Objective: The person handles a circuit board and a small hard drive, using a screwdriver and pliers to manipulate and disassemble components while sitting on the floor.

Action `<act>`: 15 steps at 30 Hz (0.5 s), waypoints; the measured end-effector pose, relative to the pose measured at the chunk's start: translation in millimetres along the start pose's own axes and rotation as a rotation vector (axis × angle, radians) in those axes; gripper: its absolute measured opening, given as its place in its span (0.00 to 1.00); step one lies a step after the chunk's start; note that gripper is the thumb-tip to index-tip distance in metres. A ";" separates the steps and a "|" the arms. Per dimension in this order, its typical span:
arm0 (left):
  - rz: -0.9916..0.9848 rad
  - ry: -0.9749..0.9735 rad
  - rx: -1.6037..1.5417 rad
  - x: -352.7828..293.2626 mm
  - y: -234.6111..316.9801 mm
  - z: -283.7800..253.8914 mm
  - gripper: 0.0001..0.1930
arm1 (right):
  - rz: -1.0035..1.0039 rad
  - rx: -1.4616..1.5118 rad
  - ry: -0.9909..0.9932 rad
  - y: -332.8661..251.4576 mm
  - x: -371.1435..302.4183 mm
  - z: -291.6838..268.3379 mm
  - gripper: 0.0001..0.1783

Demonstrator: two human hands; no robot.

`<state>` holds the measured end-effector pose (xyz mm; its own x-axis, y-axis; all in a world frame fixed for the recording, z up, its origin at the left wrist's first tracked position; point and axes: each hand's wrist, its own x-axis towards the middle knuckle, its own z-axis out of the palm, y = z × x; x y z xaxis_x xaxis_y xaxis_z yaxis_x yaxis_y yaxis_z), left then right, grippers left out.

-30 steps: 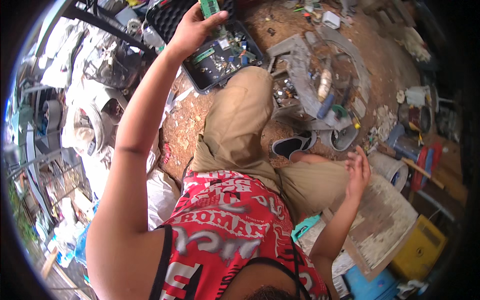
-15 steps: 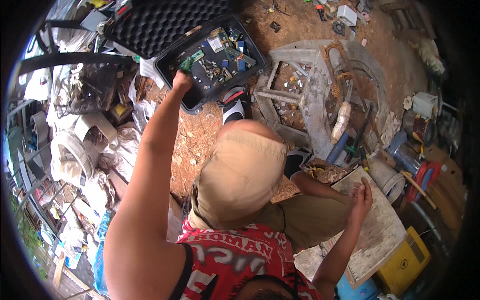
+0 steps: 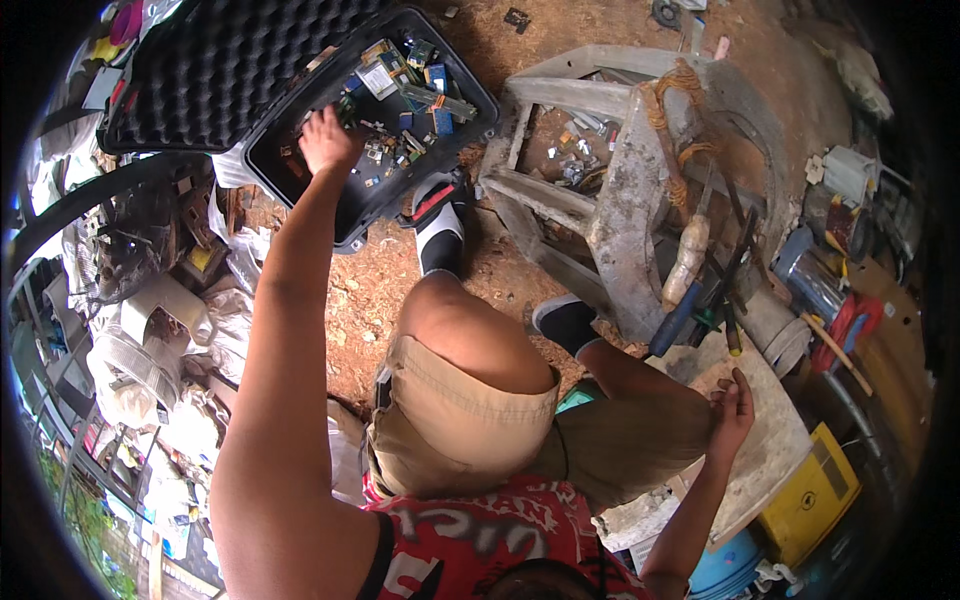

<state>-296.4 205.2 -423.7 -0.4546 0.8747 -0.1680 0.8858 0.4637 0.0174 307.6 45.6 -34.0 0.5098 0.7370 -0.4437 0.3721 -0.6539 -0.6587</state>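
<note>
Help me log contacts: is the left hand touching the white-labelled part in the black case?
Apart. The head view shows a clear gap between the left hand and the white-labelled part.

On my remote feed, the left upper arm (image 3: 285, 470) rises from the lower edge; the left forearm (image 3: 305, 240) carries on upward with a slight bend at the elbow, leaning right; the left hand (image 3: 330, 142) lies back upward at the far end, its fingers partly spread, their tips too unclear for me to read the grip; my right forearm (image 3: 690, 515) slants up and rightward, far shorter in view; the right hand (image 3: 733, 412) hangs loosely half curled, fingers upward, just beside the bent right knee (image 3: 690, 430); the left knee (image 3: 480, 330) is bent, pointing forward.
</note>
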 end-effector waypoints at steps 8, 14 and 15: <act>-0.569 -0.217 -0.568 45.0 63.1 11.2 0.32 | -0.005 -0.098 -0.020 -1.7 0.2 14.8 0.23; -1.007 -0.338 -0.724 78.2 98.3 20.5 0.39 | 0.012 -0.115 -0.002 0.0 -1.3 10.3 0.24; -1.057 -0.342 -0.784 79.8 102.6 20.7 0.39 | 0.021 -0.101 0.006 -1.2 -1.7 11.6 0.25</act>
<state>-239.8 319.7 -455.7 -0.7309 0.0290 -0.6819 -0.2061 0.9431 0.2610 297.3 47.1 -39.5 0.5226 0.7219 -0.4535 0.4373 -0.6836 -0.5844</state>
